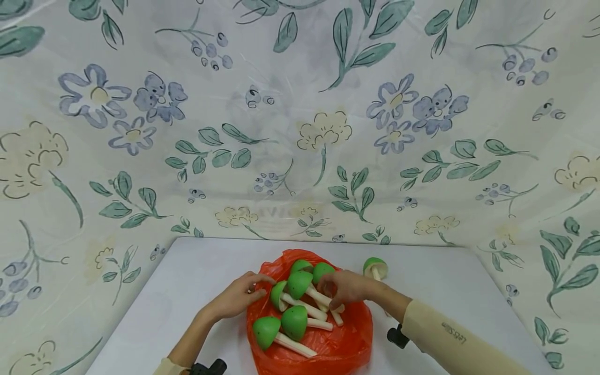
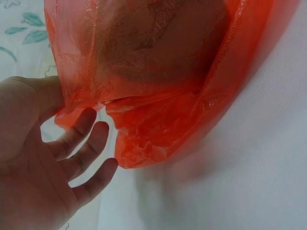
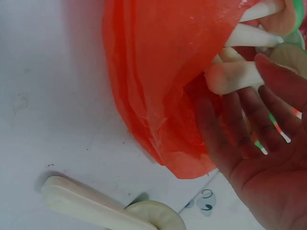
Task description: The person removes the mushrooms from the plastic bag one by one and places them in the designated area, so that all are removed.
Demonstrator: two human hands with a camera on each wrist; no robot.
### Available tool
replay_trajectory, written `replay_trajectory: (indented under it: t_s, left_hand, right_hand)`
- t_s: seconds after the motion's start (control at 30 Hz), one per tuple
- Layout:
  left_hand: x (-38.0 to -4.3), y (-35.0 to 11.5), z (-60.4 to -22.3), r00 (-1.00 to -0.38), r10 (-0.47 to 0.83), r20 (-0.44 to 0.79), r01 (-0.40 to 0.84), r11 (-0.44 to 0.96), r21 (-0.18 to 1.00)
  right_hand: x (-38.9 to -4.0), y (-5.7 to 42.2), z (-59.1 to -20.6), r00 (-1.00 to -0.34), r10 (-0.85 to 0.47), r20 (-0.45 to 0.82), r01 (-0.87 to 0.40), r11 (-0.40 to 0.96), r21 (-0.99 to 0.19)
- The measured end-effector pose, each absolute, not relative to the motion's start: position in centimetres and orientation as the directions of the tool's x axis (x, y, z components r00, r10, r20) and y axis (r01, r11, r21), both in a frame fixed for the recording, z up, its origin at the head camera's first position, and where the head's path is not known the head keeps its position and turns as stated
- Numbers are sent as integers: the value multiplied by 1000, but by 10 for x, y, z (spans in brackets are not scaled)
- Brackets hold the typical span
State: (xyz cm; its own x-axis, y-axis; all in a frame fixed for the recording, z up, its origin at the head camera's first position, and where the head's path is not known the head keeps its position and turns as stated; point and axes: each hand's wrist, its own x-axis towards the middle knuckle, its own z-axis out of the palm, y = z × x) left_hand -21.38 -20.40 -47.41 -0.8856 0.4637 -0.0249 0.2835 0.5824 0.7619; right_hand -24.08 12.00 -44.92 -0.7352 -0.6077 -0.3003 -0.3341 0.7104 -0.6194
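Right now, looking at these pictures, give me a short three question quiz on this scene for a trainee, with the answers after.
1. True or false: every green-capped mushroom lies on the orange bag.
2. Which hand touches the mushroom stems: A, the left hand, or B, the right hand?
3. Fill in: the bag lies on a ______ table.

Key
1. False: one lone mushroom lies on the table behind the bag, apart from the heap.
2. B. Its fingers reach in among the stems; the left hand is at the bag's edge.
3. White.
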Motion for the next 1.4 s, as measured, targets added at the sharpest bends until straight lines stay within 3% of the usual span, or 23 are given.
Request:
replay_trajectory:
  t_s: [0.77,1.4]
  left_hand:
    - [-213,-203,-473,-891,453,-30,277,595,754]
    - [-214,-202,-475,-892,451,-34,275,600,751]
  right_hand:
    - [-239,116,-442,-720,-618,-317,-437,758,-484]
    - [-232,126,-434,-722,-610,-328,-398,753,-524]
